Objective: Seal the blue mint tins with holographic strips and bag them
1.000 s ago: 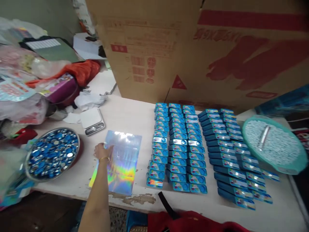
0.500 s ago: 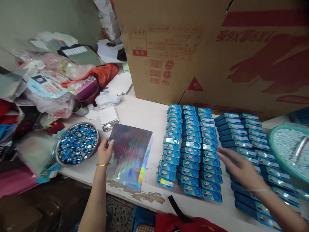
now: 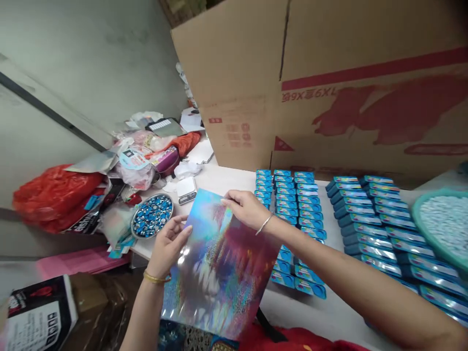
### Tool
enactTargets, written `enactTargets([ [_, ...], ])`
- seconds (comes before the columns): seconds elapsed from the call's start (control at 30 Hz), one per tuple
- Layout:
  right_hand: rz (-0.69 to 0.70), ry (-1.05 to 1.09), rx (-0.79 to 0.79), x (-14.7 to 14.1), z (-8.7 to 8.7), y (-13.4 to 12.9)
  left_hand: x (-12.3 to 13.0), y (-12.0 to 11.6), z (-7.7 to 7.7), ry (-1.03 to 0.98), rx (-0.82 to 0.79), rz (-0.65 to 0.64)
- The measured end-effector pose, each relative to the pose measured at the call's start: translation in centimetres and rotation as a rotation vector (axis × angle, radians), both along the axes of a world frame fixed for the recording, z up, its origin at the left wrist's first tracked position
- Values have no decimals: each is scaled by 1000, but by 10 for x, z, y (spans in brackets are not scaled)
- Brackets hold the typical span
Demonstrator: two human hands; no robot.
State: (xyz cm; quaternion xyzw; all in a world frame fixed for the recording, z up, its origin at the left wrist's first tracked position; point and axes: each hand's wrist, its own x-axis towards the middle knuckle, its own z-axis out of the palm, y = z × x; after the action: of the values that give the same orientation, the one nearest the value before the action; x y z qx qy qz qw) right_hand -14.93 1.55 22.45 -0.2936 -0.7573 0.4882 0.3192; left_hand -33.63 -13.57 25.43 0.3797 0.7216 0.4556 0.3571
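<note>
A shiny holographic foil sheet [image 3: 215, 273] is tilted up in front of me at the table's front edge. I cannot tell if it is a single sheet or a flat bag. My left hand [image 3: 168, 246] is closed on its left edge, thumb on the near face. With fingers pinched together, my right hand [image 3: 248, 209] holds its top edge. The sheet's lower end hangs past the table edge over my lap. Behind its right side stand rows of small blue packs [image 3: 309, 217], partly hidden by my right arm.
A metal bowl [image 3: 173, 208] of blue and silver round pieces sits left, near a small white scale [image 3: 186, 189]. More blue packs [image 3: 376, 229] and a green basin [image 3: 417, 207] of pale pieces are right. A large cardboard box [image 3: 241, 78] stands behind; bags clutter the left.
The sheet has been raised off the table and tilted up. My right hand has moved left from the blue packs to its top edge. The view has turned and shifted.
</note>
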Motion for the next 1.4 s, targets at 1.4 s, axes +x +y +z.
enactTargets([
  [1.4, 2, 234, 752, 281, 84, -88, 279, -64, 120, 714, 326, -436],
])
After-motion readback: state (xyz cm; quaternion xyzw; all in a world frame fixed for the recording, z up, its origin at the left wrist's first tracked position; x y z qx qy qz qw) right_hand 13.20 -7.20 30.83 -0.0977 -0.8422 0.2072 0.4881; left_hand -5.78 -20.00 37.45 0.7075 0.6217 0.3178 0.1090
